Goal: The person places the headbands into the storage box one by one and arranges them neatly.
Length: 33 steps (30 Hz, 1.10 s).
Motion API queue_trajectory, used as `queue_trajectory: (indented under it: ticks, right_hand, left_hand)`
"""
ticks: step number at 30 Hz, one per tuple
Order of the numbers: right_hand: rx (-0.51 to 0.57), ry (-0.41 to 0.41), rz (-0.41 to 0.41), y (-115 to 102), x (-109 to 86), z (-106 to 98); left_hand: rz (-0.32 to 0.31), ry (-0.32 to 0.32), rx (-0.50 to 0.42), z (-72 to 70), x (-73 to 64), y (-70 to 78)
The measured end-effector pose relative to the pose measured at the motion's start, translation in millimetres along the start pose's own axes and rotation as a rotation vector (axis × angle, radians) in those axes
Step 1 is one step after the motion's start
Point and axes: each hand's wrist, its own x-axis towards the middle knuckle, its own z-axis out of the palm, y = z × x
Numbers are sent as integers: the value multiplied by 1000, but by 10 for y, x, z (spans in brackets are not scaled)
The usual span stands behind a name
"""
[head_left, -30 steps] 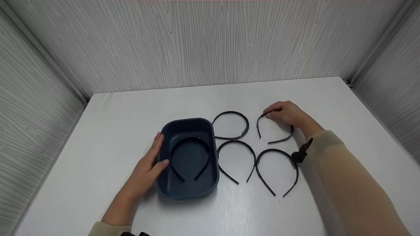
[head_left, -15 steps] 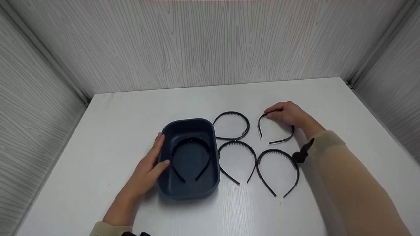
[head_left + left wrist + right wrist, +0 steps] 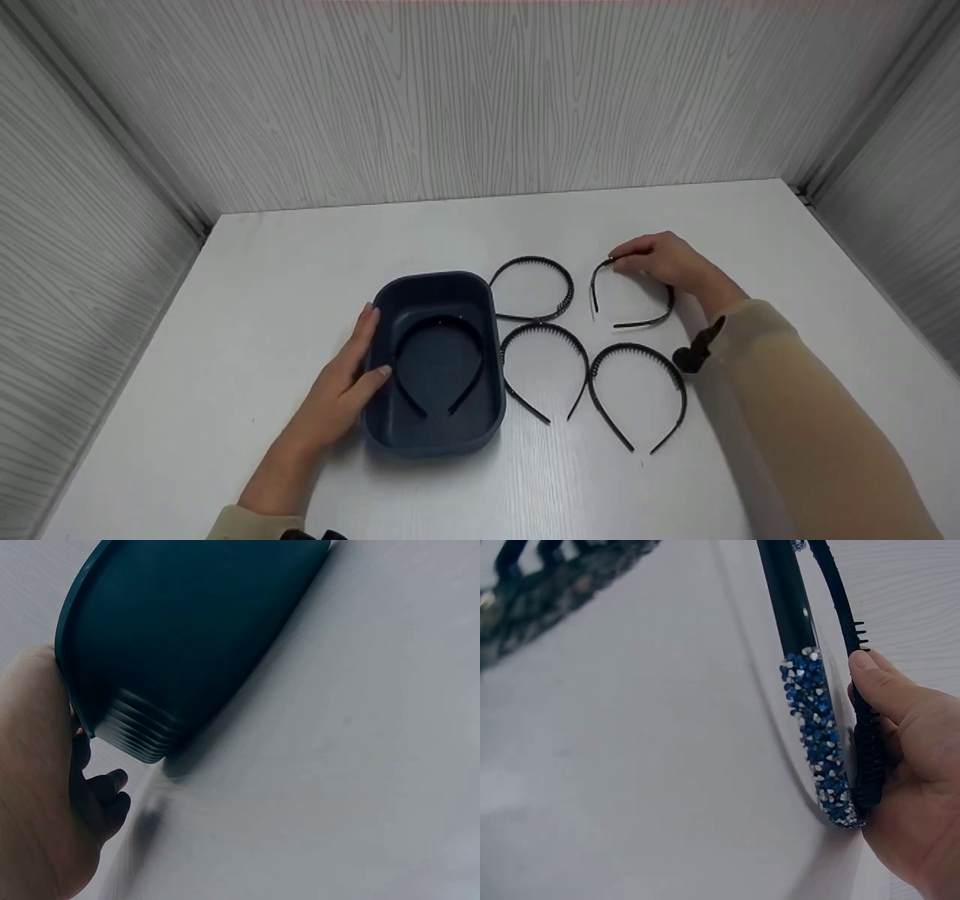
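Observation:
My left hand (image 3: 334, 397) grips the left wall of a dark blue plastic box (image 3: 442, 448), thumb over the rim and fingers along the outside. A black headband (image 3: 441, 320) lies inside the box. In the left wrist view the box (image 3: 180, 637) shows its ridged lower corner beside the hand. My right hand (image 3: 667, 262) pinches a toothed black headband (image 3: 670, 304) by its curved top at the back right. Blue and silver beads (image 3: 814, 727) cover part of that headband in the right wrist view, with the thumb on its toothed band.
Three more black toothed headbands lie flat to the right of the box: one at the back (image 3: 534, 259), one in the middle (image 3: 540, 327) and one at the front right (image 3: 631, 346). Wood-grain panels (image 3: 480, 97) stand behind and beside the white table (image 3: 247, 337).

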Motion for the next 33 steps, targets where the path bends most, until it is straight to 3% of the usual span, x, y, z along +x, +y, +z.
queue_trajectory:
  ticks: [10, 23, 33]
  right_hand:
    - [3, 9, -18, -8, -67, -20]
    - [30, 0, -35, -220, -163, -118]
    - [-7, 8, -102, -404, -266, -162]
  left_hand:
    - [0, -3, 6, 15, -9, -13]
    - [-6, -4, 4, -1, -4, -17]
    - [1, -9, 10, -3, 17, -4]
